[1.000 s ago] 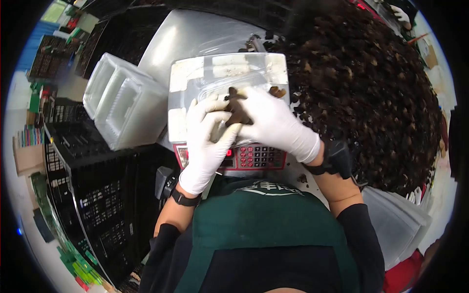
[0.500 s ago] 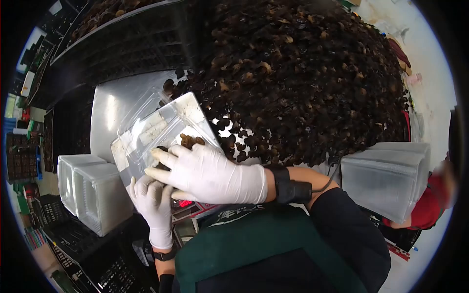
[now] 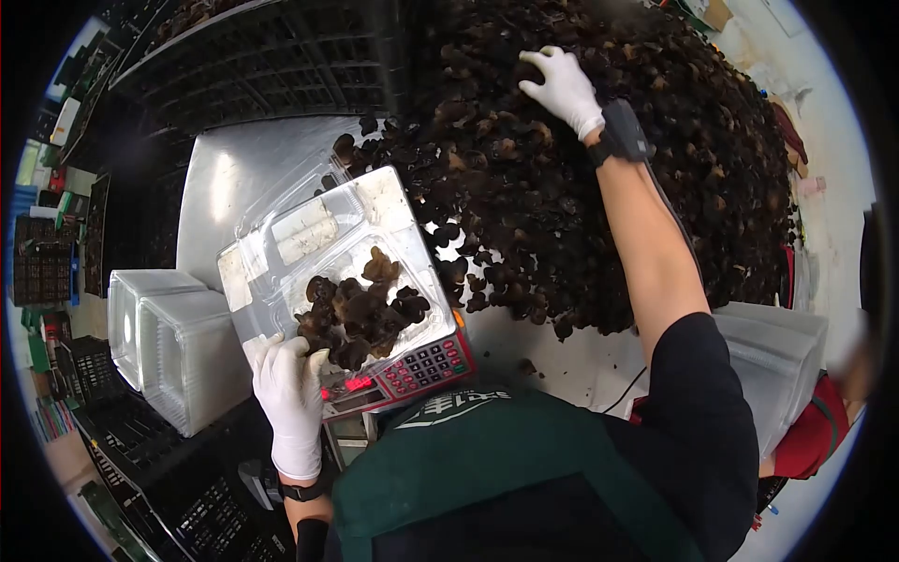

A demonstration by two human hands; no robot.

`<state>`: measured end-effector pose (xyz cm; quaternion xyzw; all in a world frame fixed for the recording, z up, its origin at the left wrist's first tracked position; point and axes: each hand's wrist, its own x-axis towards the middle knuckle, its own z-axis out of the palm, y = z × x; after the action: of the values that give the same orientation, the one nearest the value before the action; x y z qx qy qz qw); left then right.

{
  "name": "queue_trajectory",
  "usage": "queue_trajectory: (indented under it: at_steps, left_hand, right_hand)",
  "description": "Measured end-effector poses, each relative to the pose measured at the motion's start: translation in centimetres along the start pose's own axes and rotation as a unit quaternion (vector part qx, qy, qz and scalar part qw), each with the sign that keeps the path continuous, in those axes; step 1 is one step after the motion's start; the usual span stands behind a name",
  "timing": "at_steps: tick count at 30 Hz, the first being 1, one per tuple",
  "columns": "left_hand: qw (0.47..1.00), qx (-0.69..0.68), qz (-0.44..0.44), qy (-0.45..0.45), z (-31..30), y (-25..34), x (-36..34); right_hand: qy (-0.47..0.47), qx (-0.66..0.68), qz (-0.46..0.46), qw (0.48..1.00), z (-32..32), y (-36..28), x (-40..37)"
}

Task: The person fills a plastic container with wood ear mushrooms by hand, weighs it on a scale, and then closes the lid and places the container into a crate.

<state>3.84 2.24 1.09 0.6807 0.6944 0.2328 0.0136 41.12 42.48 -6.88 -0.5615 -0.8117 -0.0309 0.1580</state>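
My right hand [image 3: 564, 92], in a white glove, reaches out over a large heap of dark brown wood ear mushrooms [image 3: 571, 197]. Its thumb and fingers are apart at the heap's surface, with dark mushroom between them but none visibly gripped. My gloved left hand [image 3: 288, 382] pinches the near left edge of a clear plastic clamshell container [image 3: 302, 288]. Several wood ears [image 3: 361, 318] lie in that container, whose lid is folded back. Beneath it is a digital scale [image 3: 426, 367] with a keypad and a lit red display.
Stacked clear containers [image 3: 192, 365] stand at the left, and another stack [image 3: 777, 361] at the right. A black crate [image 3: 272, 70] sits at the back left on the metal table [image 3: 217, 178]. Another person's red sleeve [image 3: 813, 433] shows at far right.
My right hand has moved from the container out to the far part of the heap. The wood ears in the container are now uncovered. My left hand stays at the container's edge.
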Motion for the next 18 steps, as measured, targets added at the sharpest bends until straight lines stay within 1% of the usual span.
queue_trajectory:
  at_steps: [1,2,4,5,6,8,9,11,14,15,16,17,18]
  left_hand:
    - [1.0,-0.002,0.015,-0.008,0.0,0.0,0.2]
    - [0.999,-0.003,0.031,-0.015,-0.2,0.0,0.5]
    - [0.999,-0.005,0.047,-0.025,-0.3,0.0,0.9]
    - [0.998,-0.006,0.049,-0.028,-0.4,0.0,1.0]
    - [0.998,-0.006,0.051,-0.031,-0.5,0.0,1.0]
    - [0.998,0.009,0.054,-0.037,-0.5,-0.4,0.7]
    - [0.998,0.015,0.056,-0.039,-0.5,-0.5,0.6]
    - [0.997,0.018,0.069,-0.031,-0.7,0.1,0.8]
    - [0.996,0.031,0.074,-0.028,-1.1,0.6,0.9]
    - [0.996,0.037,0.072,-0.027,-1.3,0.6,0.9]
    - [0.997,0.036,0.069,-0.024,-1.3,0.5,0.7]
    - [0.997,0.035,0.066,-0.02,-1.3,0.4,0.6]
    - [0.997,0.033,0.063,-0.017,-1.3,0.3,0.5]
  right_hand:
    - [0.005,0.022,-0.023,0.999,-0.7,-1.2,-1.1]
    - [0.006,0.048,-0.005,0.999,-0.9,-2.0,-2.2]
    - [0.003,0.073,0.02,0.997,-0.8,-2.1,-3.9]
    - [0.012,0.099,0.014,0.995,-1.0,-2.0,-4.9]
    - [0.039,0.133,-0.003,0.99,-0.1,-1.1,-6.0]
    - [-0.008,0.241,0.045,0.969,-2.0,-2.0,-8.4]
    - [-0.03,0.314,0.094,0.944,-2.8,-2.4,-9.4]
    - [-0.071,0.451,0.192,0.869,-4.5,-3.2,-11.1]
    - [-0.08,0.503,0.305,0.805,-7.6,-5.0,-12.5]
    - [-0.028,0.446,0.241,0.862,-6.8,-4.3,-12.9]
    - [0.024,0.383,0.174,0.907,-5.4,-3.3,-13.4]
    - [0.075,0.315,0.104,0.94,-4.2,-2.3,-14.0]
    - [0.065,0.265,0.102,0.957,-4.4,-2.6,-14.2]
